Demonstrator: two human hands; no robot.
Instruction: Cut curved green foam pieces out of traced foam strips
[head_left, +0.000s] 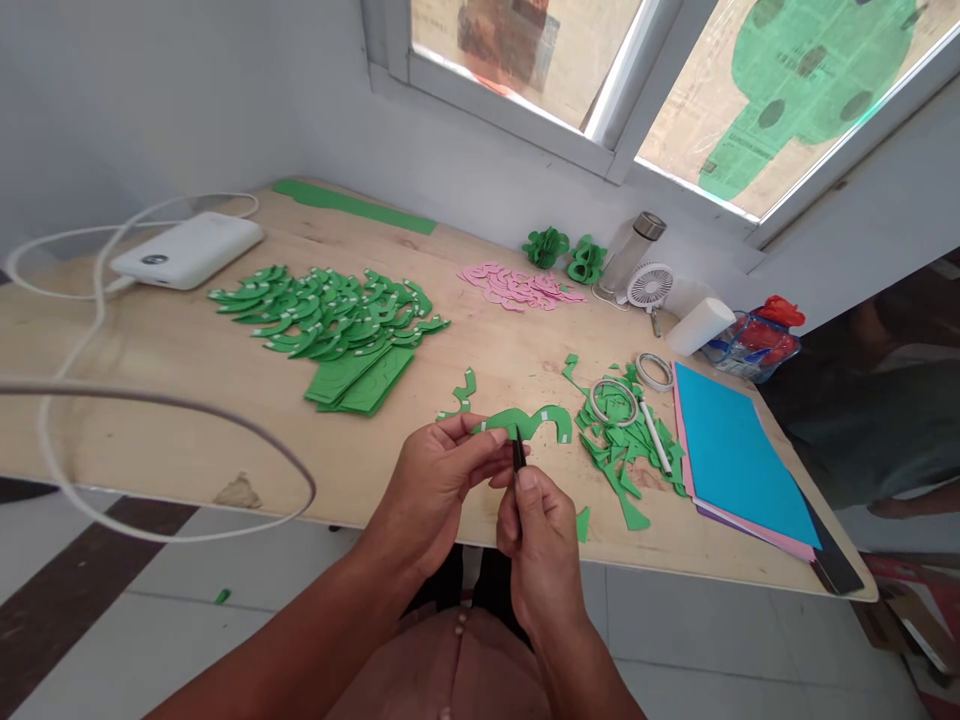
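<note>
My left hand [431,480] pinches the left part of a wavy green paper cutout [536,424] just above the table's front edge. Small white strips are stuck along that cutout. In my right hand [541,540] is a slim black tweezers-like tool [518,455], its tip touching the cutout's middle. The fingers partly cover the tool, so its exact kind is unclear. Just behind my left hand lies another curved green cutout [466,388] with white strips. To the left spreads a heap of similar green cutouts [330,310], with a stack of green paper sheets [360,380] before it.
Green scraps [626,450] lie at right with a tape roll [613,402] and a white pen [655,437]. Blue paper [739,450] sits farther right. Pink cutouts [517,287], a bottle [634,250] and a small fan [650,287] stand behind. A cabled power bank [191,248] is at left.
</note>
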